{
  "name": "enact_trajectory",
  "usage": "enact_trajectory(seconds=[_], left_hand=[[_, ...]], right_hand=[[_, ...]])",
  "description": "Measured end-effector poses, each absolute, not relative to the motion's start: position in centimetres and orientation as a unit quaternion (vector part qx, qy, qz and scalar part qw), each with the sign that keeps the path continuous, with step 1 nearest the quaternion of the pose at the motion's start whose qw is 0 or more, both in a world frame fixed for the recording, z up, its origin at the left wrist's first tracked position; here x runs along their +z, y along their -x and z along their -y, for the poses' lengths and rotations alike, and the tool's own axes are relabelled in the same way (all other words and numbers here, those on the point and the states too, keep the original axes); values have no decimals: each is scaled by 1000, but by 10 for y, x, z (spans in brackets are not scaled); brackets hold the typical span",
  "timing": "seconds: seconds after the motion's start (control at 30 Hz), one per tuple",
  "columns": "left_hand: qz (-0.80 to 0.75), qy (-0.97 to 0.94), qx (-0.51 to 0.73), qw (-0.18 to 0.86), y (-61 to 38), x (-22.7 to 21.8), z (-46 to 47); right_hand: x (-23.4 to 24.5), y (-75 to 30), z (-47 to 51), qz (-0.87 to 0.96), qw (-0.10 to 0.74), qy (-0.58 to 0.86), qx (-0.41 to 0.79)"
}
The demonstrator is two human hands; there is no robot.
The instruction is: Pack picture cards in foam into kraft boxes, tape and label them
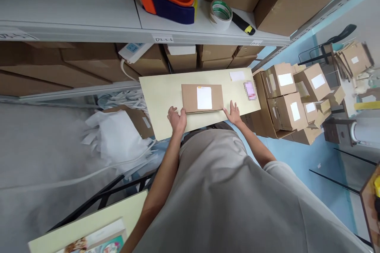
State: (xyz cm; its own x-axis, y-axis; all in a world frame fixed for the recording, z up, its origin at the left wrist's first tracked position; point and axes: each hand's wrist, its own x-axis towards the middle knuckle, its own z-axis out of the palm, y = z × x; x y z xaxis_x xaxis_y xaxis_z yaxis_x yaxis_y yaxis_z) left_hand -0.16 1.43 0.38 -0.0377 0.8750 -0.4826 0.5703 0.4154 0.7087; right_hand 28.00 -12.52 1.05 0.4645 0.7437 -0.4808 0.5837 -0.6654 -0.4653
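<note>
At the far left edge, upper part, a shelf tag [18, 34] carries dark characters, which I cannot read surely. In the lower left corner lies a sheet [105, 243] with a colourful print. White bags [115, 136] are heaped at the left of the frame. In the upper middle I see a tape dispenser [173, 12], orange and dark blue; the nearer tag [162, 38] has handwriting, unclear to me.

My left hand [177, 120] is at the near left corner of the box [190, 97], thumb against it, the fingers loosely bent and apart. This box lies flat on the table [160, 99], in the centre of the frame. Its white label [204, 98] shows a small yellow mark at the top; the rest is too small for reading. My right hand [233, 114] has the fingers spread, with the thumb at the near right corner. Both my forearms reach forward from below.

Further right, cartons [289, 106] are stacked, bearing white labels, also unreadable.
</note>
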Motion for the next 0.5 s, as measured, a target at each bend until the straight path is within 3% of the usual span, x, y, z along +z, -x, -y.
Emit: enact_trajectory(seconds=[0.17, 0.5], left_hand=[[-687, -451, 121, 556, -4, -1, 0], [-568, -536, 274, 561, -41, 40, 12]], right_hand=[[3, -261, 131, 344, 202, 806, 436], [61, -294, 155, 248, 356, 824, 366]])
